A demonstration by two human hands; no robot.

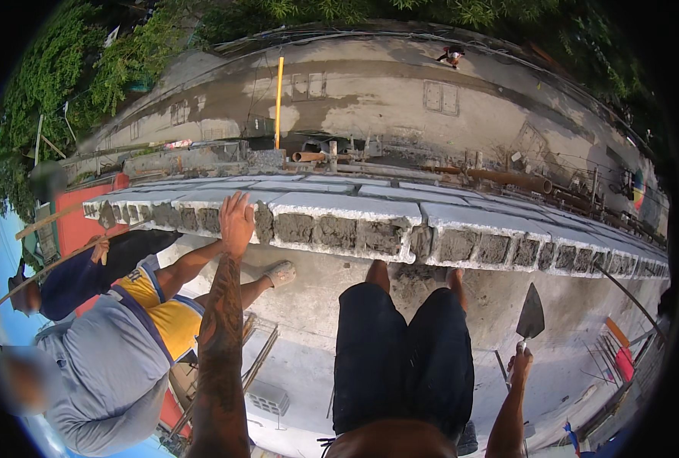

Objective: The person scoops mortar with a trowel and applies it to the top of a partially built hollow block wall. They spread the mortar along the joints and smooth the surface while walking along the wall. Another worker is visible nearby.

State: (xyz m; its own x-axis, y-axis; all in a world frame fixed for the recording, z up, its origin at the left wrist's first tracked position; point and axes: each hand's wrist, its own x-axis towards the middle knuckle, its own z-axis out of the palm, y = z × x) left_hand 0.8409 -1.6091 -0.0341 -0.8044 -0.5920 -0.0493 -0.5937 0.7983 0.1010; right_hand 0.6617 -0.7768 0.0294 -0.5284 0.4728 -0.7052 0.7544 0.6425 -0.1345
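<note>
A wall of grey concrete hollow blocks runs across in front of me, its block cells filled with mortar. My left hand rests on the wall's top edge, fingers stretched out over the blocks and holding nothing. Off to the lower right, my right hand is closed around the handle of a pointed trowel. The trowel's dark blade points away from me, apart from the wall. Whether mortar sits on the blade I cannot tell.
Left of me stand a person in a grey shirt and a person in dark clothes. A loose hollow block lies on the concrete floor behind. Beyond the wall are rusty pipes, a yellow post and a road far below.
</note>
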